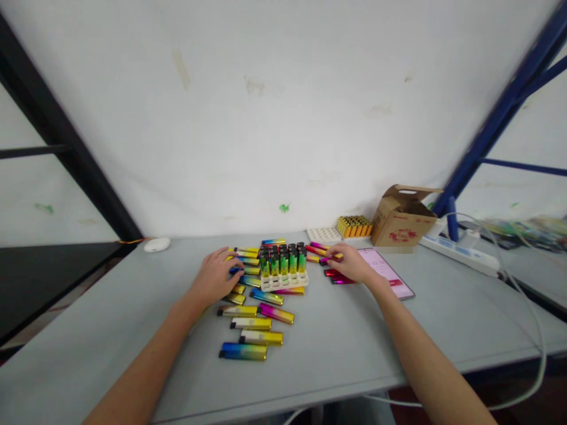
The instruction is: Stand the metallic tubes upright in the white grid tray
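Disposable lighters with shiny colour-fade casings lie on the grey table around a white slotted tray [286, 283], where several green-yellow lighters [283, 265] stand upright, black tops up. To the tray's left, my left hand [217, 276] has its fingers curled over the lying lighters, with the end of a blue-and-yellow lighter [251, 271] at its fingertips. My right hand [349, 264] is on the tray's other side, its fingers closed at a dark purple lighter [324, 261]. Red-and-pink lighters [331, 273] lie under and beside it. Its palm hides part of them.
Nearer me lie several yellow, white and blue lighters [254, 323]. Behind are an unfilled white tray [324, 235], a block of orange-yellow lighters [354, 226] and an open cardboard box [403, 218]. A phone [390, 274] and a power strip [460, 254] are on the right.
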The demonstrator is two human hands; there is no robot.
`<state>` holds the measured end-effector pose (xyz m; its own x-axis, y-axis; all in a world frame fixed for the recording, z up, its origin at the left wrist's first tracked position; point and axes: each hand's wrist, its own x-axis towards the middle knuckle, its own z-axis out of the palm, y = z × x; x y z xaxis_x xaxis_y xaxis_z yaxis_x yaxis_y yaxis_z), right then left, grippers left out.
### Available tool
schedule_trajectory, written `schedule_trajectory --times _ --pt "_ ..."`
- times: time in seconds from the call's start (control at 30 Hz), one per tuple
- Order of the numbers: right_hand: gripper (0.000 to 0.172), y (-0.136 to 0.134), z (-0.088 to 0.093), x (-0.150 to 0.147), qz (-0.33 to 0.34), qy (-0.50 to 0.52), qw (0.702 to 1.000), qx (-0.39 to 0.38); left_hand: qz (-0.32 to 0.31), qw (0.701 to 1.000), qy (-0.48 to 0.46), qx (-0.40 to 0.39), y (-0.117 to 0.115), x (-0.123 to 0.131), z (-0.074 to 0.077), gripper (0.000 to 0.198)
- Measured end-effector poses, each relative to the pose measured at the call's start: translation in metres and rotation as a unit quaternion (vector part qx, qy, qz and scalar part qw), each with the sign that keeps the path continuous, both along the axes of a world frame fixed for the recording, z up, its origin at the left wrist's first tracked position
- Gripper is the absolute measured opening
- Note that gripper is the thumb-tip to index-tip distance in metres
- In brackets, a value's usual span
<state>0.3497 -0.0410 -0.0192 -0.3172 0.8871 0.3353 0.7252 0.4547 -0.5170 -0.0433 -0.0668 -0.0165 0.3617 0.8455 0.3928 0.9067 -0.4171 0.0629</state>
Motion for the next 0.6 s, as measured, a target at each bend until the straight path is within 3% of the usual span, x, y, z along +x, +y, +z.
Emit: schedule_trajectory --times 0.13,0.37,0.6 --pt "0.028 -0.007 0.012 0.011 0.019 0.032 0.998 -0.043 -0.011 1.0 -0.018 -0.009 0.0 0.001 -0.001 0.027" --pt "0.046 -0.018 0.025 0.025 0.045 0.044 0.988 -0.143 -0.037 0.999 -0.036 -0.017 -0.003 0.008 -0.005 0.051" --pt "0.055 -0.018 0.02 0.026 0.05 0.081 0.976 -0.196 -0.047 0.997 -0.052 -0.027 0.002 0.003 -0.007 0.041"
